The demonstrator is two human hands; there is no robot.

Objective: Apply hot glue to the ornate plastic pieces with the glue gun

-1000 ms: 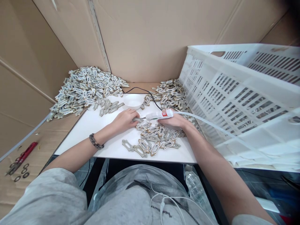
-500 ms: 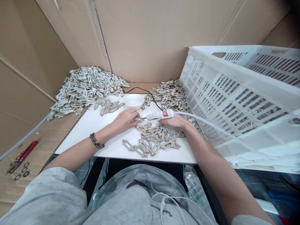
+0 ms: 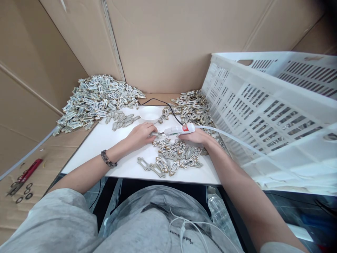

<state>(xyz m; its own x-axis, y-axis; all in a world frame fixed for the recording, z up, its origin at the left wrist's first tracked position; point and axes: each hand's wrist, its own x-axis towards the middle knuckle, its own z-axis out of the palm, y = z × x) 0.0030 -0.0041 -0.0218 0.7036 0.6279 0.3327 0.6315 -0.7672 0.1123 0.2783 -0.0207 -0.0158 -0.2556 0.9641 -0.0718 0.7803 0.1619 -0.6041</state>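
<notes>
Left hand (image 3: 143, 135): I'm pinching 1 frame piece (image 3: 156, 134).
Right hand (image 3: 197, 136): I'm gripping the white tool (image 3: 173, 130), tip at it.
Bowl (image 3: 150, 118): by the board's (image 3: 105, 137) far edge.

Workshop: small frames (image 3: 97, 96) heaped, slotted crate (image 3: 263, 78).

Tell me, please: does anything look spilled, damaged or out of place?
Nothing stands out. Frame-shaped pieces lie jumbled, the left heap reaching past the white board onto cardboard, but none looks broken; fine damage would not show.
</notes>
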